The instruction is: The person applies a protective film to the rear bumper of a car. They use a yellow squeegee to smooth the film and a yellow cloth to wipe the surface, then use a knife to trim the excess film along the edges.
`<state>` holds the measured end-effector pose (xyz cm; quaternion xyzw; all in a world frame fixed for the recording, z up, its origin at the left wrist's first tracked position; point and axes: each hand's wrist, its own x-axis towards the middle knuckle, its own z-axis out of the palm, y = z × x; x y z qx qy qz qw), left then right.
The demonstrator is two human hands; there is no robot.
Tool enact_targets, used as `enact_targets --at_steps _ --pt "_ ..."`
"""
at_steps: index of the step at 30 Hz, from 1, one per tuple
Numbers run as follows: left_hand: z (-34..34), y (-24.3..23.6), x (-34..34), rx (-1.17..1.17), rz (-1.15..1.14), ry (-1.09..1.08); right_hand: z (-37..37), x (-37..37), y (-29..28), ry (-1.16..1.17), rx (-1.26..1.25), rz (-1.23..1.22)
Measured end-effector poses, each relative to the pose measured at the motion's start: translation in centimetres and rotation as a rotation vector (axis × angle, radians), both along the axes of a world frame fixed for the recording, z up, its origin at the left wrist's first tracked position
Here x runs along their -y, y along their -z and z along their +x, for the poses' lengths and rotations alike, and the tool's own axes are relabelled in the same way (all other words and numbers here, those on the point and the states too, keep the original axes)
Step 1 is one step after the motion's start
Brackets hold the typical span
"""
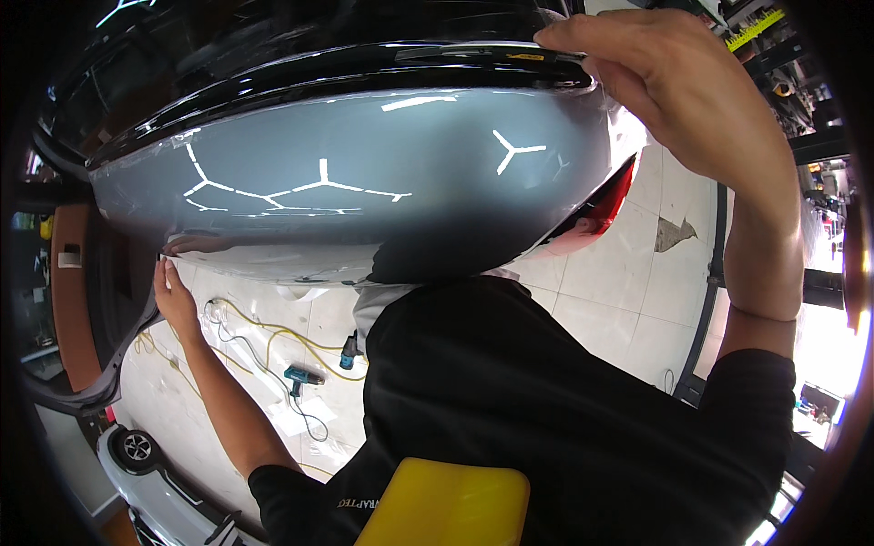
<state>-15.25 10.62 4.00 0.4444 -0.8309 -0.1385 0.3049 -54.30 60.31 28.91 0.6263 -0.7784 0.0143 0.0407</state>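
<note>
A glossy grey-blue car body panel curves across the upper middle beneath glossy black trim, reflecting branched ceiling lights. My left hand is at the panel's lower left edge, fingertips pinched on something too small to make out. My right hand reaches to the upper right corner, fingers curled and closed at the trim's end, hiding what they grip. A red tail lamp shows below the panel's right end. A yellow flat pad lies against the front of my black shirt.
Two teal power tools lie on the tiled floor among yellow and grey cords. Another car is at lower left. An opened dark vehicle part with brown lining borders the left. Dark frames and cluttered shelving line the right.
</note>
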Motion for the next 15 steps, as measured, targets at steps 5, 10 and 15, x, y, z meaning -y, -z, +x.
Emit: enact_targets --at_steps 5,10,15 --pt "-1.7 -2.6 1.0 -0.041 -0.050 0.077 0.1 -0.3 -2.9 -0.047 -0.023 0.037" --pt "-3.6 -6.3 0.1 -0.132 -0.017 0.093 -0.1 0.3 -6.9 0.082 0.045 0.184" --pt "-5.6 -10.0 -0.4 -0.078 -0.086 0.110 -2.7 0.2 -4.0 -0.041 -0.086 -0.077"
